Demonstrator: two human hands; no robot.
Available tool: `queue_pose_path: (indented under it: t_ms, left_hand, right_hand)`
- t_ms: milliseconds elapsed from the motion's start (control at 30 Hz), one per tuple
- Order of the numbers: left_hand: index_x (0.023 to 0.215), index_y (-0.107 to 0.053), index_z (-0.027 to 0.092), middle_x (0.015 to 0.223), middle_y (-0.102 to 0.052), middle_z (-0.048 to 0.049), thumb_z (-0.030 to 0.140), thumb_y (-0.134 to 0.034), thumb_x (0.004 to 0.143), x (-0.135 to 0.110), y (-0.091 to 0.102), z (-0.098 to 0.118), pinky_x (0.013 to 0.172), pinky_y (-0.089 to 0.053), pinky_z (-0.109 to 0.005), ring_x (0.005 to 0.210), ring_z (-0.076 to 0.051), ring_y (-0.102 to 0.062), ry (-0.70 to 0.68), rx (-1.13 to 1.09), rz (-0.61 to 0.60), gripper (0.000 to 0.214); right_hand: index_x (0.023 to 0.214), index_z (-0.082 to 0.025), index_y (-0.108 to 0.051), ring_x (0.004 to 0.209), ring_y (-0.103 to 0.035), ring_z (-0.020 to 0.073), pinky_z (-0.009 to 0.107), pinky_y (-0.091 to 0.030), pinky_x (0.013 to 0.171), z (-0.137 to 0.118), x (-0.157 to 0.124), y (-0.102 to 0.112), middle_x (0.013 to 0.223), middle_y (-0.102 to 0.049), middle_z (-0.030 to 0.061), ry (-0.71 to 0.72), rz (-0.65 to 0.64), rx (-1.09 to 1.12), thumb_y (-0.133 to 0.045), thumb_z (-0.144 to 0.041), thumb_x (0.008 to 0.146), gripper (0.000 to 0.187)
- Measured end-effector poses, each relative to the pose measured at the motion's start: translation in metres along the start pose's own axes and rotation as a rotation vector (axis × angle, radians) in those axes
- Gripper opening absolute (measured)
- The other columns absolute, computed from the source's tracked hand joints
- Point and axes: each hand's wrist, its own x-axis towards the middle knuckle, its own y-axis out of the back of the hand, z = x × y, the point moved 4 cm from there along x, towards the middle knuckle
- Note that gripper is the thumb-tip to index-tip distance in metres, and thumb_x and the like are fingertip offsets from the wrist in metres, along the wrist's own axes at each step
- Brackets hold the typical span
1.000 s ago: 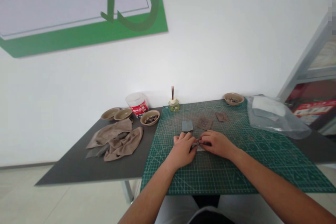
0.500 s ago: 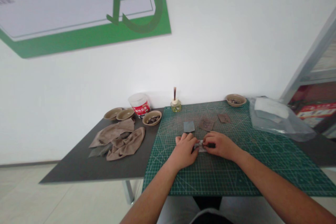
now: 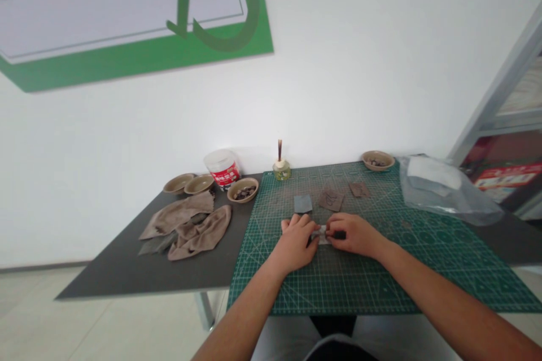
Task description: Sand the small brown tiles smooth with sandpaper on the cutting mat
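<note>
On the green cutting mat [image 3: 372,282], my left hand [image 3: 297,241] and my right hand [image 3: 351,233] work close together over a small whitish piece [image 3: 322,235]. Fingers of both hands pinch it at its two sides; its material is too small to make out. Just beyond my left hand lies a grey-blue square [image 3: 302,203]. Behind my right hand rests a brown square with dark marks [image 3: 331,199], and farther back a smaller brown piece [image 3: 359,189].
Left on the dark table are crumpled brown cloths [image 3: 200,234], a white tub with a red label [image 3: 223,170] and a bowl of dark bits [image 3: 243,190]. A reed diffuser [image 3: 282,169] stands near the wall. At right are another bowl [image 3: 378,161] and a clear plastic bag [image 3: 449,189].
The view has shifted slightly, so everything appears a little farther left. Both hands keep nearly the same position and grip on the whitish piece.
</note>
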Motion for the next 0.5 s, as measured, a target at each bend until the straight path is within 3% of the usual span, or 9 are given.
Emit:
queue_pose_path:
  t_ms: [133,233,500]
  left_hand:
    - [0.111,-0.058,0.026,0.105,-0.058,-0.0054,0.027,-0.052,0.089,0.0,0.002,0.0,0.083,-0.033,-0.039,0.104,-0.027,-0.046,0.01,-0.031,0.017,0.023]
    - [0.12,-0.054,0.028,0.113,-0.059,-0.0054,0.026,-0.055,0.087,0.0,0.006,0.001,0.085,-0.033,-0.039,0.106,-0.026,-0.046,0.002,-0.094,0.055,0.033]
    - [0.106,-0.062,0.027,0.099,-0.066,-0.0016,0.019,-0.059,0.087,-0.002,0.01,-0.001,0.085,-0.03,-0.036,0.1,-0.022,-0.05,-0.115,-0.236,0.133,0.021]
  right_hand:
    - [0.084,-0.022,-0.067,0.09,-0.059,0.0194,0.031,-0.044,0.081,0.004,0.0,0.004,0.09,-0.066,0.0032,-0.078,0.086,-0.044,-0.063,-0.025,0.083,0.005]
    - [0.089,-0.022,-0.068,0.09,-0.06,0.019,0.031,-0.044,0.082,0.001,0.0,0.008,0.091,-0.067,0.0028,-0.108,0.126,0.056,-0.065,-0.023,0.081,0.009]
    - [0.089,-0.021,-0.067,0.062,-0.054,0.0132,0.025,-0.039,0.06,-0.016,0.001,0.008,0.072,-0.063,-0.0011,-0.246,0.136,0.328,-0.065,-0.038,0.084,0.018]
